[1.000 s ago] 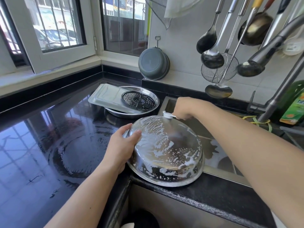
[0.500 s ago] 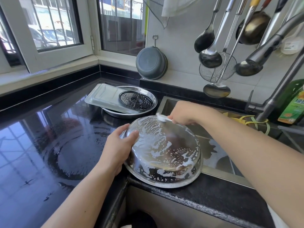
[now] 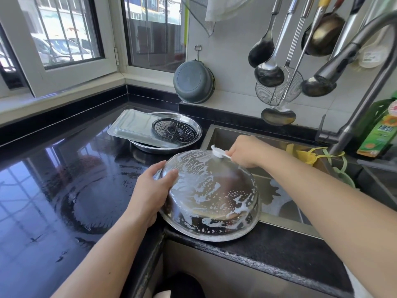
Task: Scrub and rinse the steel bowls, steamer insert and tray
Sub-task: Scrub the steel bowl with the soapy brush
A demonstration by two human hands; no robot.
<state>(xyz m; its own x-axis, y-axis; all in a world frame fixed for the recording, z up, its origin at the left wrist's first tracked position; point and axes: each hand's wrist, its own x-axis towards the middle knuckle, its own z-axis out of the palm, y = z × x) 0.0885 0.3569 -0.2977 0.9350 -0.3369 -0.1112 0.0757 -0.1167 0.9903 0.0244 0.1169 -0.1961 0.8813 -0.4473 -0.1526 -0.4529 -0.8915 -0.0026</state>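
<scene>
At the near corner of the black bench (image 3: 64,190), where it meets the sink (image 3: 279,203), a steel bowl (image 3: 210,194) sits upside down and tilted, its rim resting on the bench edge and partly over the basin, its outside streaked with white suds. The left hand (image 3: 150,192) steadies it, fingers and thumb curled over the left side of the dome. The right hand (image 3: 245,150) is closed around the handle of a small white brush (image 3: 217,152), whose head touches the bowl's far upper edge. This looks like the scrubbing step on the bowl's outside, well before any rinse. Further back on the bench, a second steel bowl (image 3: 184,145) carries the tray (image 3: 133,129) and the perforated steamer insert (image 3: 174,131); whether they have been scrubbed cannot be told. Next, the brush likely needs to cover the remaining unsoaped patches, with the left hand turning the slippery bowl without letting it slide into the basin, before it goes under the faucet (image 3: 335,67).
</scene>
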